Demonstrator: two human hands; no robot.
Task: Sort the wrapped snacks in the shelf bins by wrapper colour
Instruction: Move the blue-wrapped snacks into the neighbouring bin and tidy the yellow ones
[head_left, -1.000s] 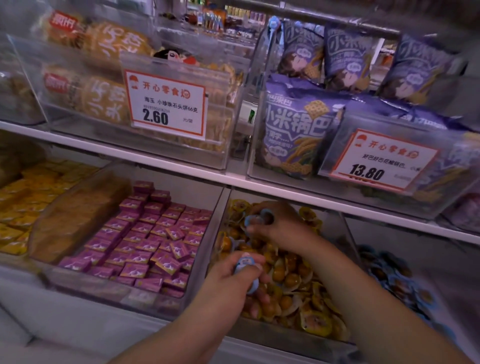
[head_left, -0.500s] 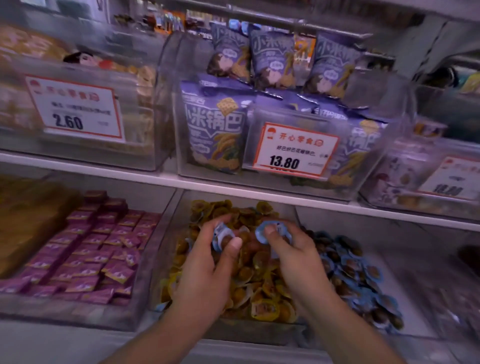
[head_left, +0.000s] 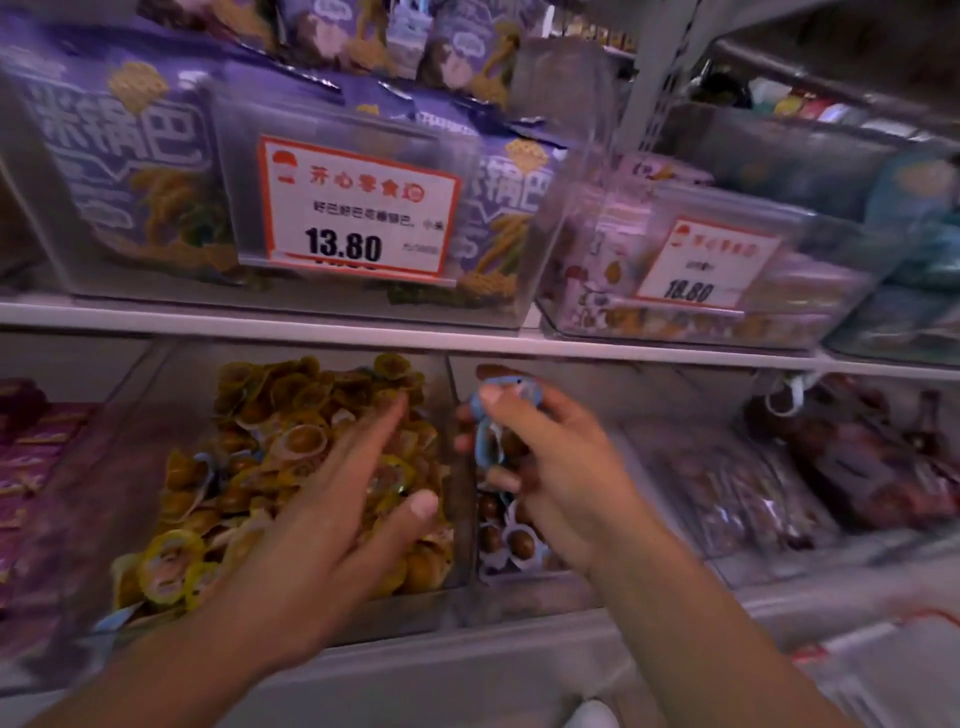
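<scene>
your right hand (head_left: 550, 457) pinches blue-wrapped snacks (head_left: 485, 415) beside the yellow bin (head_left: 462, 519); left hand (head_left: 337, 519) lies released. drop them right of it.

Left hand (head_left: 332, 514) over middle bin (head_left: 462, 467); right hand (head_left: 561, 467) over neighbouring right bin (head_left: 675, 410).

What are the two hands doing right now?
Left hand: open, fingers straight, over the yellow-wrapped snacks, holding nothing.
Right hand: holding blue-wrapped snacks over the blue-wrapper bin.
</scene>
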